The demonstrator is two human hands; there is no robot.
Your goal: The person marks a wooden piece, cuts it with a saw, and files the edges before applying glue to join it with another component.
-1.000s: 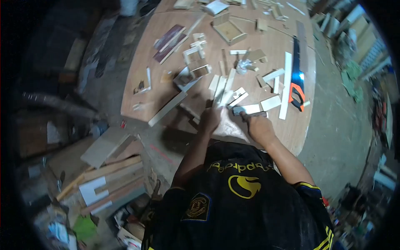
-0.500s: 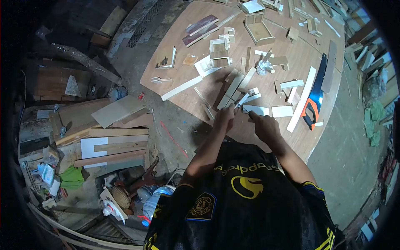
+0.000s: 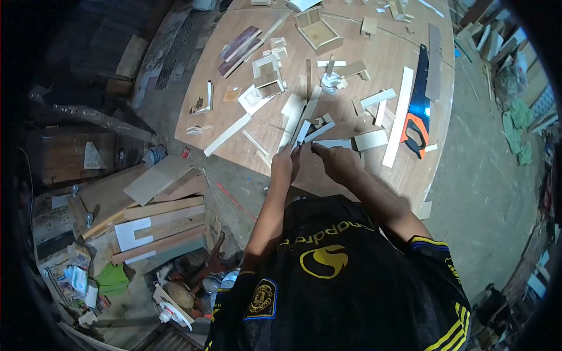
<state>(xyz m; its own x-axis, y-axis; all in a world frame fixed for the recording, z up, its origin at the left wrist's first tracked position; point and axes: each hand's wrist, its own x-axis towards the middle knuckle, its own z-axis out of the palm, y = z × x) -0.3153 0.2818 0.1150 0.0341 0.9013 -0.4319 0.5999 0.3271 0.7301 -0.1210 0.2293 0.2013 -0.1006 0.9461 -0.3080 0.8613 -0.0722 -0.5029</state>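
My left hand is closed at the near edge of the table, with a narrow pale wooden strip standing up from its fingers. To its right, my right hand is closed with the forefinger side toward the strip; whatever it grips is hidden. Just beyond the hands lie a small pale wooden piece and a long pale board. A flat white block rests beyond my right hand. A crumpled whitish bundle sits farther back.
A handsaw with an orange and black handle lies at the right, beside a long white strip. Small wooden box shapes, including an open tray, stand toward the back. Boards and plastic bottles crowd the floor at the left.
The view has shifted, so the table sits farther left and higher. Both hands have moved closer together, and the strip in my left hand now points more upright.
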